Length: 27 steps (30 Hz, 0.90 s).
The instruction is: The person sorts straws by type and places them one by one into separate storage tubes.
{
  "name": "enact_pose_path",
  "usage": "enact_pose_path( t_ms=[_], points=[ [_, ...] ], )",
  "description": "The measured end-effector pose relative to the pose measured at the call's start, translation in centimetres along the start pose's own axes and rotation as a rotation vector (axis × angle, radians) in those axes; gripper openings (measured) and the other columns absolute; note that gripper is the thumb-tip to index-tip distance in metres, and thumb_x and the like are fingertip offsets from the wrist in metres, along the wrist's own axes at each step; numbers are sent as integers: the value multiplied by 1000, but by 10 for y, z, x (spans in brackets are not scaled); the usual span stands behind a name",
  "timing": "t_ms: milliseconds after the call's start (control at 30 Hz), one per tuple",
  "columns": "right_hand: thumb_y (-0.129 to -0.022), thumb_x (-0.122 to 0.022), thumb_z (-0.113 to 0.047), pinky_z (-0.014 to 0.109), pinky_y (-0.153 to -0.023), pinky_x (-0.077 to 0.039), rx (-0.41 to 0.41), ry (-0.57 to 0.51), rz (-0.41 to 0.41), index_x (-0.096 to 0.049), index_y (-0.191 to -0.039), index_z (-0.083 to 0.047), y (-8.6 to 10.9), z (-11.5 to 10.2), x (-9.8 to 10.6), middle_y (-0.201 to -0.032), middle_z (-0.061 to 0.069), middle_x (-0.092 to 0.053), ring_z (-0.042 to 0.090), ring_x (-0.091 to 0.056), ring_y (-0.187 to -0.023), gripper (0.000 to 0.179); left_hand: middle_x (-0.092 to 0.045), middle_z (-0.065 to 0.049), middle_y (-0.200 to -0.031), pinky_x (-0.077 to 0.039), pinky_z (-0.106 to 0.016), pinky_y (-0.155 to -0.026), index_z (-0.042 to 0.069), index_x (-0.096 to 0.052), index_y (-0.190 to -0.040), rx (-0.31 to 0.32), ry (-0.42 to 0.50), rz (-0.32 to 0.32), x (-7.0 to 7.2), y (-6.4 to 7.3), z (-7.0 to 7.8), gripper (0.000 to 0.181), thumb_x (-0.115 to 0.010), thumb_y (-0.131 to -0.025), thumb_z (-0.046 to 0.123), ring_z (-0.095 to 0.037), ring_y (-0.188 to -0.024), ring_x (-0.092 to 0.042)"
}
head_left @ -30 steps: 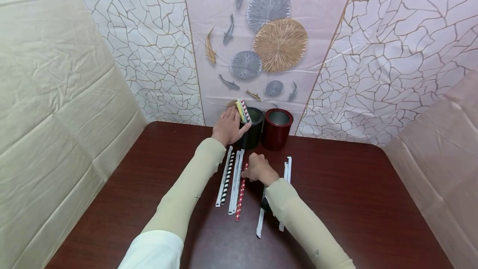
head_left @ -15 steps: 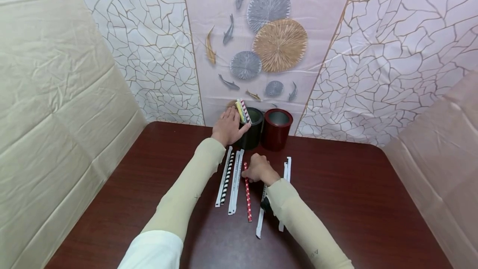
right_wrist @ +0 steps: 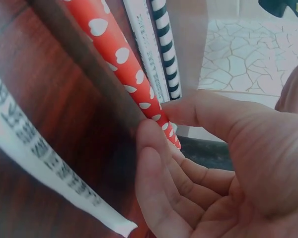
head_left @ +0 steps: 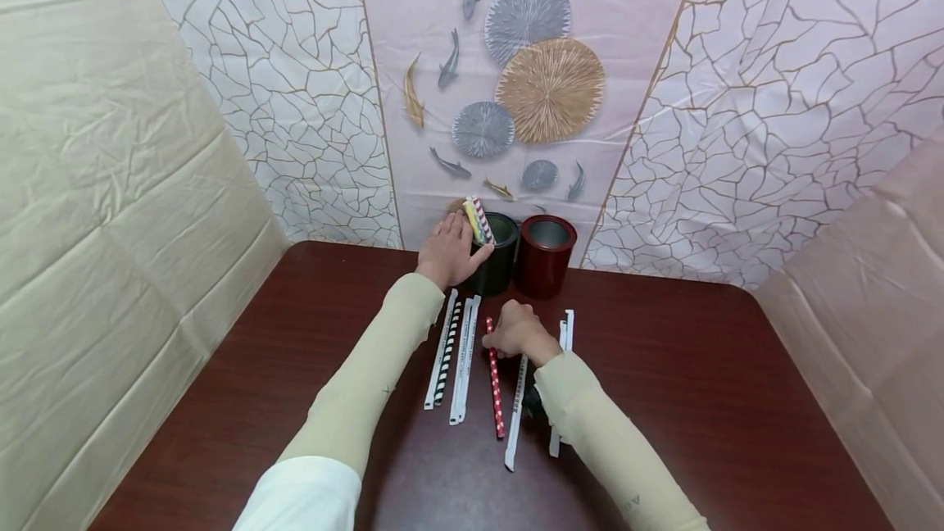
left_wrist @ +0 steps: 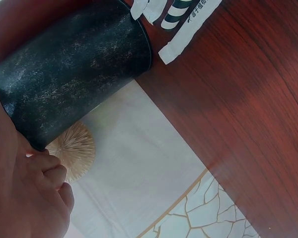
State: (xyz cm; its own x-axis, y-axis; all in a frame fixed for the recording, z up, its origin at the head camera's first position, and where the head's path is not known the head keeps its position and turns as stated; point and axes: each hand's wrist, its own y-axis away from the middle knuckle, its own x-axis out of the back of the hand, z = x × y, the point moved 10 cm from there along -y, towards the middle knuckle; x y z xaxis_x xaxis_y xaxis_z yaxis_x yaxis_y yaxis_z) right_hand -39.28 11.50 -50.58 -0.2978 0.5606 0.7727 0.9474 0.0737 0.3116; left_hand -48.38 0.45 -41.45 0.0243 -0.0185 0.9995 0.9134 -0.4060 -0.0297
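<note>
Of the two hands, the right hand (head_left: pixel 516 330) pinches the heart-patterned red straw (head_left: pixel 496 396) near its far end, leaving most of its length free, at or just above the tabletop (head_left: pixel 686 392), between wrapped straws (head_left: pixel 463 367). The left hand (head_left: pixel 447 254) touches the black can (head_left: pixel 494 269) beside its leaning straws (head_left: pixel 479 220), perhaps steadying it; whether it grips cannot be told.

both arms (head_left: pixel 361 379) reach forward, left hand (head_left: pixel 447 251) with thumb splayed, right hand (head_left: pixel 519 330) pinching between thumb and fingers
</note>
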Motion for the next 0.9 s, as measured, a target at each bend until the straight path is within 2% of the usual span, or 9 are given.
enact_pose_path(
  t_ms=[100,333,467,600,900],
  points=[
    [-94,-81,-22,27,-56,-53,18,5,21,-76,-67,-9,4,-2,9,-63,7,-73,25,-76,-67,30,-11,-20,-178,-14,-40,-136,-1,-12,-169,-2,2,2,1,0,0,86,-18,-112,64,-31,-167,-12],
    [-94,-80,-22,29,-61,-54,34,17,57,-75,-67,-8,11,-6,28,-65,8,-74,27,-76,-70,31,-11,-21,-178,-14,-41,-136,-1,-12,-169,-3,6,3,1,0,0,87,-18,-111,64,-31,-167,-12],
    [-95,-80,-24,28,-59,-51,22,30,63,-75,-66,-7,11,-4,37,-67,9,-75,30,-76,-74,34,-12,-21,-177,-15,-42,-136,-2,-13,-168,-9,8,8,0,0,0,87,-20,-111,64,-32,-167,-13],
    [-94,-81,-25,28,-57,-50,45,34,74,-75,-65,-6,14,-8,49,-69,10,-76,31,-76,-75,35,-12,-21,-177,-15,-42,-136,-2,-14,-168,-7,20,11,-1,-1,-1,87,-21,-112,63,-32,-166,-14],
    [-96,-79,-27,32,-66,-55,109,91,128,-77,-67,-7,23,-27,87,-75,12,-79,27,-76,-73,35,-12,-20,-178,-15,-41,-136,-1,-14,-169,3,21,13,-2,-2,-2,87,-20,-111,64,-31,-167,-13]
  ],
)
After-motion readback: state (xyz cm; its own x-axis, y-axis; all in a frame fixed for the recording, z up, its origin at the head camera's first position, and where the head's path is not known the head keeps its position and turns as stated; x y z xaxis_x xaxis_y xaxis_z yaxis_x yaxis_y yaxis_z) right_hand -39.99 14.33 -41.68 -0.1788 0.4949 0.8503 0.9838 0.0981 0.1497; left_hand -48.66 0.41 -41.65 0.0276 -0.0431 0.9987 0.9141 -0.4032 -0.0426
